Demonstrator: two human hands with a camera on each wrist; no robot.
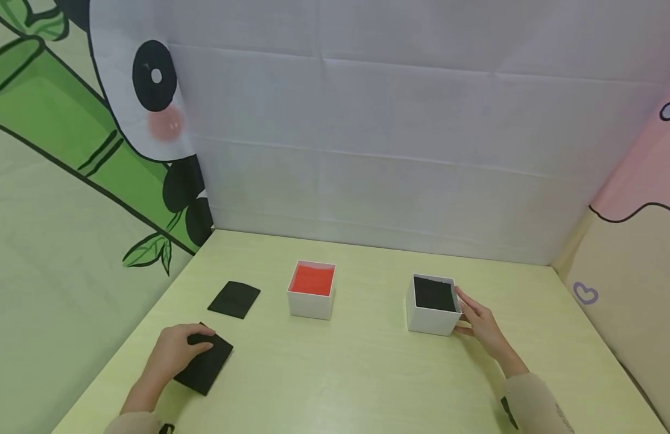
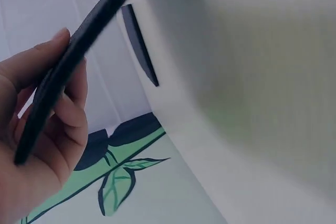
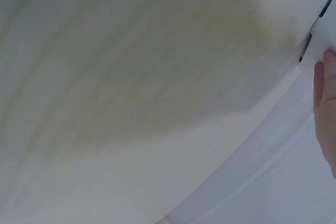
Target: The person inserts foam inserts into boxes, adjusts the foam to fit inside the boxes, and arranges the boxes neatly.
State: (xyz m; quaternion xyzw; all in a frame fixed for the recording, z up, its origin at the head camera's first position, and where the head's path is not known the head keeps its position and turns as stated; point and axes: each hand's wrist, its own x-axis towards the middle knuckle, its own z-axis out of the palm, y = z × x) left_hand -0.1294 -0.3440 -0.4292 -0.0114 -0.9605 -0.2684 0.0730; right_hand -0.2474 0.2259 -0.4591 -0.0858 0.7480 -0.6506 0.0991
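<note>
My left hand [image 1: 174,355] pinches a thin black square pad [image 1: 212,364] between thumb and fingers at the table's left side. Seen edge-on in the left wrist view, this pad [image 2: 79,51] bows slightly. Just beyond it, a second black square pad [image 1: 234,299] lies on the table. My right hand [image 1: 483,322] rests against the right side of a white open-topped box [image 1: 432,322] with a black layer [image 1: 435,294] inside. In the right wrist view, the fingers [image 3: 329,72] lie straight along the box's white wall [image 3: 319,45].
Another white box [image 1: 310,306], holding a red layer [image 1: 313,280], stands between the second pad and the right-hand box. The pale yellow table [image 1: 340,374] ends at a white back cloth [image 1: 367,199]. Printed side cloths [image 1: 69,271] flank it.
</note>
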